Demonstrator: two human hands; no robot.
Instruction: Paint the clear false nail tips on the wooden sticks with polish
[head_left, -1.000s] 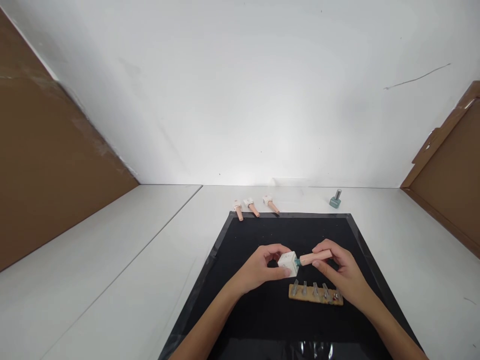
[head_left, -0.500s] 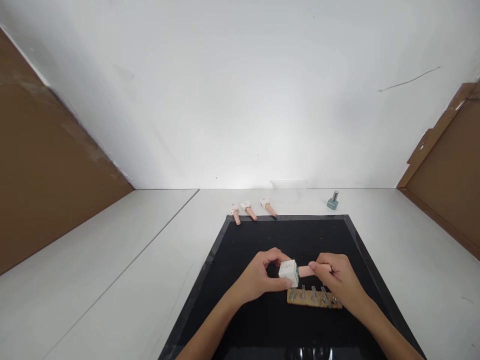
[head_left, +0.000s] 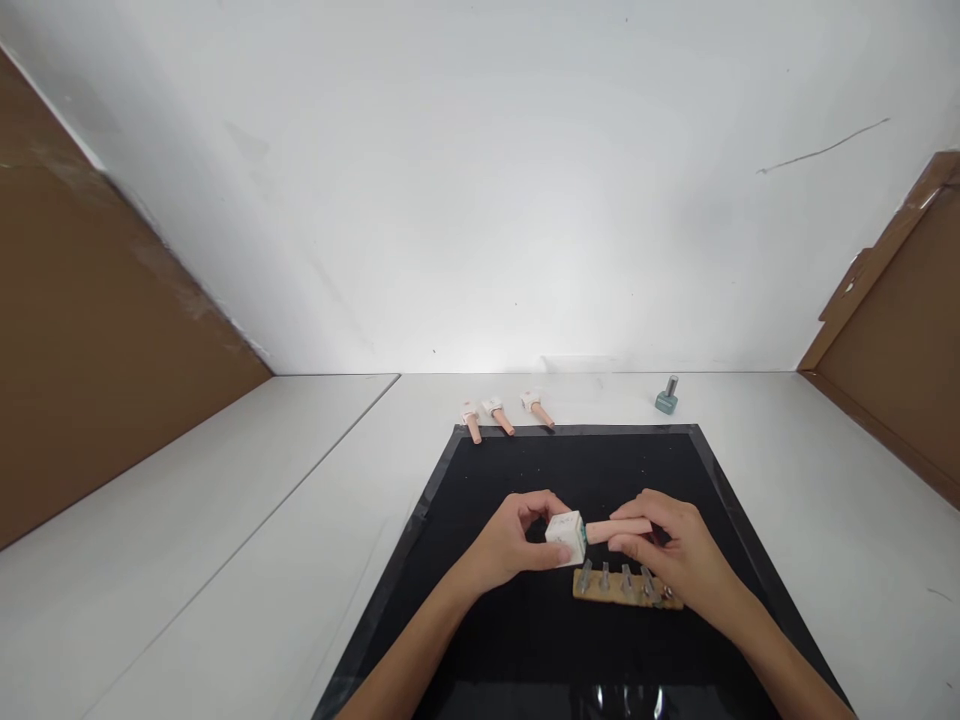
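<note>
In my left hand (head_left: 510, 545) I hold a white block (head_left: 565, 540), small and like a cube, pinched with the thumb on its near side and the fingers curled around its far side. In my right hand (head_left: 679, 550) the thumb and the fingers are closed around a pale pink stick (head_left: 602, 532), which looks to me like a long cap. These two things lie between my hands, in one line: the stick has its long axis from side to side, its left end meeting the right face of the block, where a little teal colour shows, and its other end lying inside my right grip. The block is nearer to my left hand, and the stick to my right. If the two are fastened or only touching, I cannot tell. There are faint marks on the block, but I cannot read any word or brand. Just below and between the hands lies a tan strip (head_left: 617, 595) with clear clips standing on it, its right end near my right wrist. Under all this is a black mat (head_left: 517, 650). Beyond my left hand, at the far edge of this mat, three small white pieces with pink stems (head_left: 544, 415) lie tilted. Beyond my right hand, past the mat, a green bottle (head_left: 666, 402) stands with a silvery cap; its label is too small for reading.
</note>
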